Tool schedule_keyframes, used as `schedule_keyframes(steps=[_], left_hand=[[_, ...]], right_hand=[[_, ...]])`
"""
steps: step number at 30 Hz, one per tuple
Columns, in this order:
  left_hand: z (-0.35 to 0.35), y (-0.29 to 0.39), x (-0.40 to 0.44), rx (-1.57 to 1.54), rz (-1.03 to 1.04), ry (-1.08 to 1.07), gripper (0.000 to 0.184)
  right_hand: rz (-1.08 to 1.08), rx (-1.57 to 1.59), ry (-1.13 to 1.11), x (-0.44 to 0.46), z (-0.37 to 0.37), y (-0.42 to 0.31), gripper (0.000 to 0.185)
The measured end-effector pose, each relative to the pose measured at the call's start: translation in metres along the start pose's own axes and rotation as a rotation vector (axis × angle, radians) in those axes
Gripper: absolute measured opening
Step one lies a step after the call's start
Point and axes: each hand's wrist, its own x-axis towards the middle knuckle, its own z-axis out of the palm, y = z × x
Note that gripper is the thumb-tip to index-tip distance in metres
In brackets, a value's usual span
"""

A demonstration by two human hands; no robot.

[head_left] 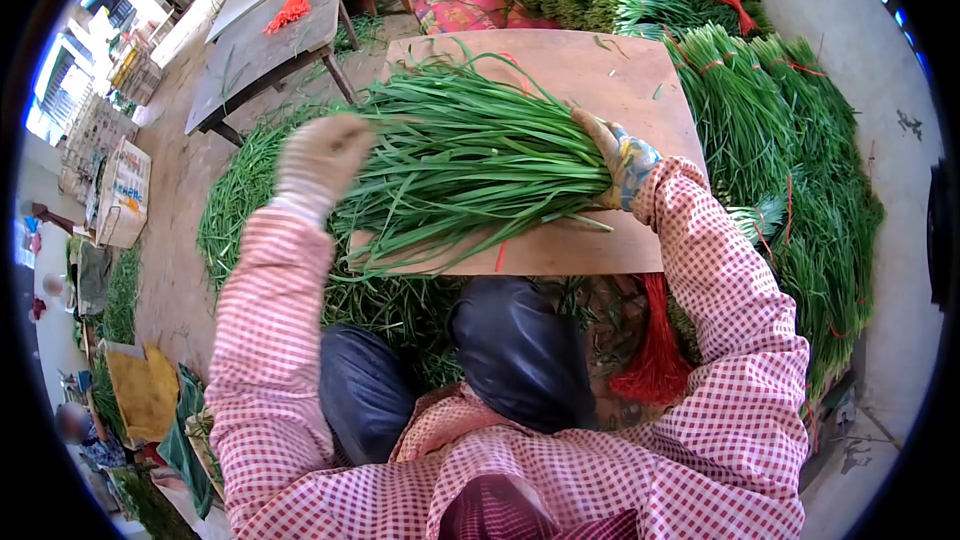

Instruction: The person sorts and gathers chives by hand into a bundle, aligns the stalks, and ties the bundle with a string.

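A large loose bunch of long green leaves (pixel 470 155) lies across the wooden board (pixel 640 75). My right hand (pixel 615 158), in a patterned work glove, is wrapped round the bunch's right end, where the stalks gather. My left hand (pixel 325 155), in a pale glove, is raised beside the leaf tips at the left and blurred by motion; whether it holds anything is hard to tell. A red tie (pixel 502 256) shows at the board's near edge, and another red strip passes under the bunch at the far side.
Tied green bundles (pixel 745 120) are piled to the right and behind the board. Red ties (pixel 653 350) hang below its near right edge. Loose leaves (pixel 235 210) heap at the left. A dark table (pixel 265 45) stands at the back left, and a crate (pixel 125 192) further left.
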Motion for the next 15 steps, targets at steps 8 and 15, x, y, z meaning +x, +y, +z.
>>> schedule_keyframes(steps=[8,15], left_hand=[[-0.089,-0.063,-0.039,0.748,-0.655,-0.508,0.033],[0.078,0.140,-0.008,0.205,0.507,-0.221,0.110]], right_hand=[[0.262,0.573,-0.246,0.047,0.043,0.072,0.098],[0.193,-0.267,-0.147,0.008,-0.004,-0.023,0.094]])
